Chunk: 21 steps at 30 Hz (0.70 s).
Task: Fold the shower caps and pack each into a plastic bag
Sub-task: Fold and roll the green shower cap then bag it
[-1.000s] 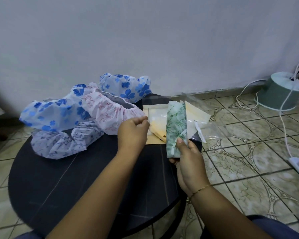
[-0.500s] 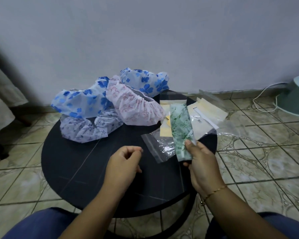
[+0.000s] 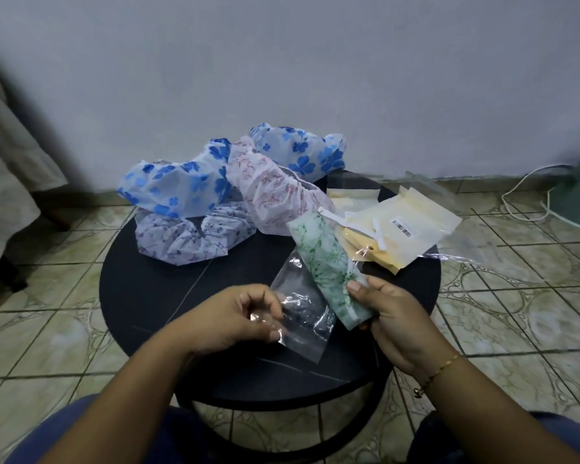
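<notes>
- Table (image 3: 141,296), round and dark, serves as the landmark; its bare near-left part lies open between the left hand and the pile of caps, and its near rim curves just below both wrists.
- The left hand (image 3: 238,316), over the near middle of the table, pinches the near corner of a clear plastic bag (image 3: 302,309) between curled fingers and thumb; the bag slants up and away toward the table's centre.
- The right hand (image 3: 392,316), over the table's near-right part, grips the lower end of a folded green shower cap (image 3: 325,262), thumb on top; the cap's upper end tilts toward the far caps and lies just beside the bag's right edge, overlapping it.
- On the table's right side rests a stack of yellow packets (image 3: 412,229) in clear wrapping, one corner overhanging the rim.
- At the table's far side sit four unfolded caps touching one another: a blue-flowered cap (image 3: 178,185), a pink-patterned cap (image 3: 275,199), a second blue-flowered cap (image 3: 302,149), and a purple-sprigged cap (image 3: 188,239).
- Half a second ago the left hand was curled over the table and held nothing, while the bag lay flat beside the green cap; now that hand has the bag lifted.
- Patterned floor tiles (image 3: 503,316) surround the table, a plain grey wall (image 3: 282,61) stands behind it, and a white cable (image 3: 523,182) runs along the floor to its far right.
</notes>
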Each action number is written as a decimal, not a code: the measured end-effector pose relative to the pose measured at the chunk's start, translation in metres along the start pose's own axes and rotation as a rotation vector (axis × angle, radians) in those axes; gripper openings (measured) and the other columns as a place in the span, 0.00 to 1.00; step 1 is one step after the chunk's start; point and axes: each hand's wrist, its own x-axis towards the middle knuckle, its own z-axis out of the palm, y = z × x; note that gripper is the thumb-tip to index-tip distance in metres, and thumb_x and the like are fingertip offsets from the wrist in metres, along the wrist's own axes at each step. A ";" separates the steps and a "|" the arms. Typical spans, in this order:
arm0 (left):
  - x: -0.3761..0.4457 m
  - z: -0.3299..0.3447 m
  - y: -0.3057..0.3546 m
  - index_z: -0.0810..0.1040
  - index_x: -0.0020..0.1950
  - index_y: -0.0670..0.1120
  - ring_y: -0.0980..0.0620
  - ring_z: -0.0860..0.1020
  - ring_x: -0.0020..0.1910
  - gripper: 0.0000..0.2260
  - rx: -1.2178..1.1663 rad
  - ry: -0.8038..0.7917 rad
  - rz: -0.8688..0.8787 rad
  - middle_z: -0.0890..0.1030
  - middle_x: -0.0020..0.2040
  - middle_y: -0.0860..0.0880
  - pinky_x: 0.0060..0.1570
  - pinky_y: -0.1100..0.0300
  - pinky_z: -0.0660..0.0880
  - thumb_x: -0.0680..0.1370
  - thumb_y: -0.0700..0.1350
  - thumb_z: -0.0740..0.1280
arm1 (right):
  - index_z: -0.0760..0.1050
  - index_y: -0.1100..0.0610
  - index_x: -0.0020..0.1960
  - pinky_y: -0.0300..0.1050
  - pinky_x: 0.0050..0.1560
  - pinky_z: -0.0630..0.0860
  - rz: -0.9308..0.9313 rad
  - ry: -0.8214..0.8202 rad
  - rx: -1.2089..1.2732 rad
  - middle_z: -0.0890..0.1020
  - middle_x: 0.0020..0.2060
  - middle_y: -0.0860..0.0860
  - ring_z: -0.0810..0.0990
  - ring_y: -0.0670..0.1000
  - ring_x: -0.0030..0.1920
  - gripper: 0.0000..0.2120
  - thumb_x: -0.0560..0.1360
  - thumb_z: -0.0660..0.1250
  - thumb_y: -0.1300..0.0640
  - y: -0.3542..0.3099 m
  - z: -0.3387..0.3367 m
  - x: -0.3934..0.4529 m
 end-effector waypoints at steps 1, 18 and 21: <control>-0.002 0.001 -0.001 0.81 0.38 0.48 0.48 0.80 0.43 0.11 0.037 0.006 0.005 0.82 0.44 0.42 0.48 0.58 0.77 0.66 0.31 0.73 | 0.80 0.59 0.50 0.43 0.36 0.66 0.005 0.013 -0.045 0.84 0.40 0.54 0.76 0.52 0.36 0.10 0.70 0.66 0.58 0.000 0.000 0.001; -0.066 -0.021 -0.001 0.86 0.42 0.41 0.52 0.83 0.43 0.13 0.029 0.023 -0.232 0.84 0.48 0.51 0.40 0.66 0.77 0.68 0.25 0.70 | 0.79 0.63 0.44 0.36 0.21 0.63 0.195 -0.083 -0.233 0.80 0.31 0.54 0.73 0.46 0.24 0.06 0.75 0.65 0.61 0.005 0.036 -0.007; -0.070 -0.025 -0.003 0.86 0.43 0.40 0.52 0.82 0.42 0.11 0.009 0.079 -0.257 0.84 0.48 0.49 0.39 0.64 0.78 0.70 0.26 0.68 | 0.78 0.64 0.44 0.36 0.19 0.62 0.225 -0.079 -0.210 0.79 0.28 0.54 0.71 0.47 0.22 0.07 0.76 0.64 0.62 0.007 0.047 -0.004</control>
